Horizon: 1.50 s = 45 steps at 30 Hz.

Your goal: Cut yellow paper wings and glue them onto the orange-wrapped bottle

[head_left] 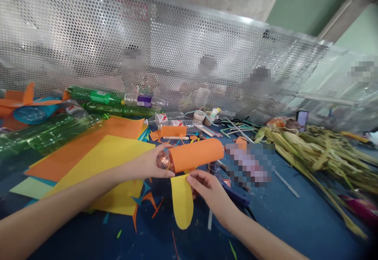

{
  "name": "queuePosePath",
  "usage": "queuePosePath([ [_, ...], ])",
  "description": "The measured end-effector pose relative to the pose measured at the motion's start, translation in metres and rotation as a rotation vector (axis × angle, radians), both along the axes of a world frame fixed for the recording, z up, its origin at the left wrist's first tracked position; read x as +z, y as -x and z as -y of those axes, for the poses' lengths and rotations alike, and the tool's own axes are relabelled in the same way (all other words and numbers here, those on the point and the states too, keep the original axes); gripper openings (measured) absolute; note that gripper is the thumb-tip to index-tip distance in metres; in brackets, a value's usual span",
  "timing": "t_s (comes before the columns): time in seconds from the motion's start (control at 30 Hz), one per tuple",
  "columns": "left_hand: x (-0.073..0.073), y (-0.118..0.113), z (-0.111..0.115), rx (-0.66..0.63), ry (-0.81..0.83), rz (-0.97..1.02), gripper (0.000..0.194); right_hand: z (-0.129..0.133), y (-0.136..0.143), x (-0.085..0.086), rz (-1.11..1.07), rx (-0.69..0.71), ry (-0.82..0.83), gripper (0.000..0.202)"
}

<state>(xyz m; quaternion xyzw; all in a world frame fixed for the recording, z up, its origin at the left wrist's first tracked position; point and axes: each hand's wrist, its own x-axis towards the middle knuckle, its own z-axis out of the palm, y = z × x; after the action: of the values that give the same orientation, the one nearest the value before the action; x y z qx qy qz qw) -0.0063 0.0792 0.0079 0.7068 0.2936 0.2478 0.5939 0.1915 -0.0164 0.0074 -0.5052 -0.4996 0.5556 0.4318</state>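
A clear plastic bottle wrapped in orange paper [197, 154] lies sideways above the blue table. My left hand [153, 162] is closed round its uncovered left end, with the thumb below. A yellow paper piece with a rounded lower end [182, 203] hangs beneath the bottle, its top edge near the orange wrap. My right hand [205, 187] pinches that piece at its upper right corner between thumb and fingers; some fingertips are hidden behind it. Whether the yellow piece is joined to the bottle, I cannot tell.
Yellow sheets [103, 165] and orange sheets [76, 153] lie at the left, near green bottles [44, 132]. Paper scraps [150, 203] are scattered in front. Dried husks [319, 157] spread at the right. A perforated metal screen [177, 47] stands behind the table [280, 220].
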Motion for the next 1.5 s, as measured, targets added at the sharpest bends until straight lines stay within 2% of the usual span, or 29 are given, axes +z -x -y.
queuePosePath([
  [0.1, 0.004, 0.002, -0.003, -0.040, 0.020, 0.014, 0.086, -0.002, -0.001, -0.001, -0.029, -0.033, 0.019, 0.032],
  [0.27, 0.012, 0.005, -0.004, 0.008, 0.029, -0.165, 0.067, -0.003, -0.002, -0.001, -0.032, -0.050, 0.033, 0.031],
  [0.33, 0.010, 0.004, -0.005, 0.014, 0.006, -0.120, 0.067, -0.003, -0.002, -0.001, -0.038, -0.036, 0.032, 0.032],
  [0.5, 0.008, -0.003, -0.005, 0.000, -0.151, 0.136, 0.069, -0.002, -0.001, -0.001, -0.023, -0.008, 0.015, 0.032],
  [0.73, 0.018, -0.004, 0.001, 0.075, -0.282, 0.117, 0.071, -0.001, -0.002, -0.002, 0.029, -0.006, 0.002, 0.033],
  [0.97, 0.003, 0.009, -0.013, 0.015, -0.169, -0.119, 0.079, -0.003, 0.001, -0.009, -0.008, 0.003, 0.012, 0.029],
  [1.13, -0.006, 0.012, -0.022, 0.010, -0.206, -0.116, 0.072, -0.003, 0.005, -0.014, 0.035, 0.037, 0.056, 0.030],
  [1.23, -0.009, 0.010, -0.023, 0.001, -0.223, -0.065, 0.063, -0.001, 0.007, -0.015, 0.164, 0.108, 0.034, 0.023],
  [1.3, -0.011, 0.009, -0.023, 0.032, -0.233, -0.048, 0.059, 0.002, 0.007, -0.012, 0.333, 0.153, -0.046, 0.016],
  [1.4, -0.013, 0.008, -0.022, 0.115, -0.258, -0.099, 0.062, 0.006, -0.002, 0.003, 0.718, 0.143, -0.295, 0.015],
  [1.5, -0.010, 0.006, -0.018, 0.179, -0.279, -0.138, 0.065, 0.007, -0.026, 0.024, 1.129, 0.033, -0.572, 0.014],
])
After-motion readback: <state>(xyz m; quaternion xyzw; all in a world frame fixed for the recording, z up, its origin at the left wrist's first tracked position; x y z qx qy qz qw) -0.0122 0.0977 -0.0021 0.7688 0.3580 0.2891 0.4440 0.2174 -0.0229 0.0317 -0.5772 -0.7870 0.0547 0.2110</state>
